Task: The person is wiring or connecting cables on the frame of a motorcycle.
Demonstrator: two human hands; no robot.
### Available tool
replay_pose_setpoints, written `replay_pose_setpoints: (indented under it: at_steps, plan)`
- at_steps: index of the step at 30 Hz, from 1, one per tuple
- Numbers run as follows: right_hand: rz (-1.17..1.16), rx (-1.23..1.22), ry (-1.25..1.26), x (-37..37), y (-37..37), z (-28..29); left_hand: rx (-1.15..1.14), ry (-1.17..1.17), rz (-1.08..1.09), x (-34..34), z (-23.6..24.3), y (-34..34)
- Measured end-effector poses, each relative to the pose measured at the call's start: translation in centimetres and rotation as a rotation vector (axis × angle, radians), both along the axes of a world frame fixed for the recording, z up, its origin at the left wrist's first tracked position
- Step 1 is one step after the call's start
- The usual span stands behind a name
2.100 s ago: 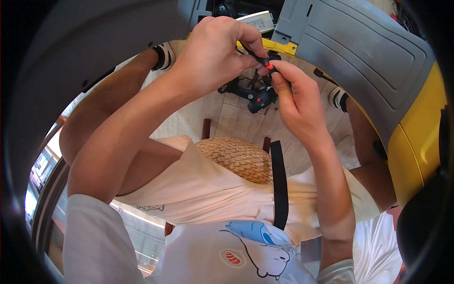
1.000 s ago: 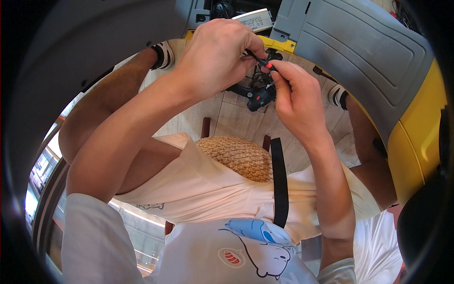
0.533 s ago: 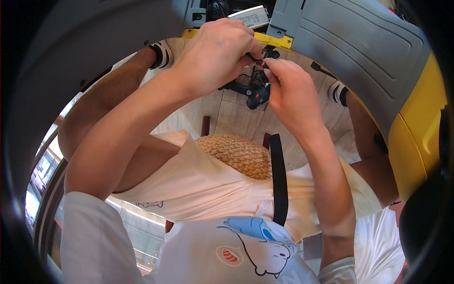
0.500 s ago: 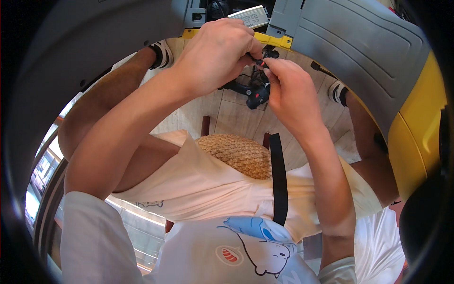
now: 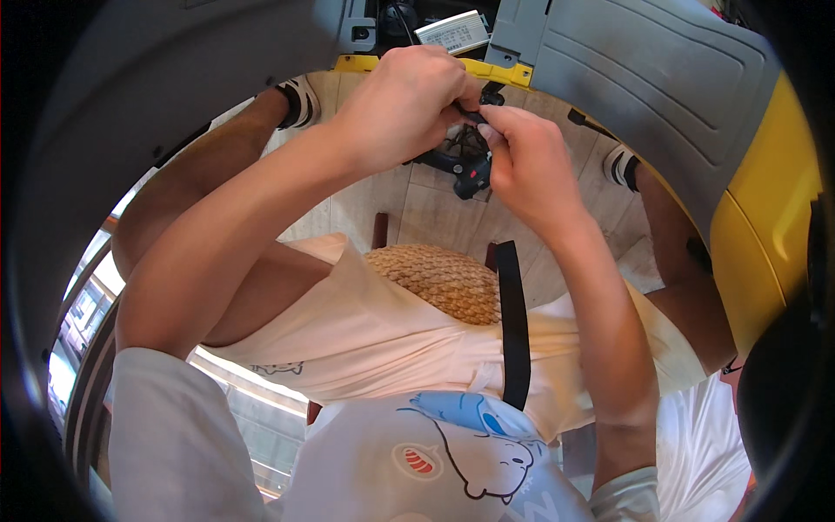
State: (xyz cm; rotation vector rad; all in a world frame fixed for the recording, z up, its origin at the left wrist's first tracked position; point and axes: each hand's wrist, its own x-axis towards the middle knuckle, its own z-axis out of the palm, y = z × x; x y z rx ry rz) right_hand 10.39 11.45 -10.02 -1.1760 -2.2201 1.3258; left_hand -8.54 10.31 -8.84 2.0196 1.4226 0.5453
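Observation:
My left hand [image 5: 409, 104] pinches a thin black cable piece [image 5: 474, 116] between thumb and fingertips. Just to its right, my right hand [image 5: 531, 170] grips the same piece, thumb and forefinger meeting on it; the fingers cover much of it. Beneath the hands, a black fitting with tangled wires and a red button [image 5: 472, 180] hangs over the floor. Beyond them sit a yellow rim [image 5: 513, 75] and a silver box [image 5: 452, 33] with a label, in a dark compartment.
A grey panel [image 5: 644, 78] and yellow bodywork [image 5: 757, 252] curve around the right, a dark panel [image 5: 130, 70] the upper left. My legs straddle a woven seat [image 5: 426, 274] above a wooden-plank floor [image 5: 365, 200]. A black strap [image 5: 513, 339] lies across my lap.
Both hands have drawn slightly up-left and closer together on the black piece. Its red part, visible earlier, is now covered by the fingers. The left hand's knuckles sit a little lower.

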Motion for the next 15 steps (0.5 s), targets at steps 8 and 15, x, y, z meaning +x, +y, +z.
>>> replay_pose_setpoints:
  at_steps: [8,15]
  plan:
    - [0.090,-0.455,0.029,-0.1,0.0,1.7,-0.241,0.260,-0.167,-2.8,3.9,1.5]
    - [0.188,-0.219,-0.168,1.1,-3.6,-2.5,-0.523,0.328,-0.137,-5.2,4.0,0.2]
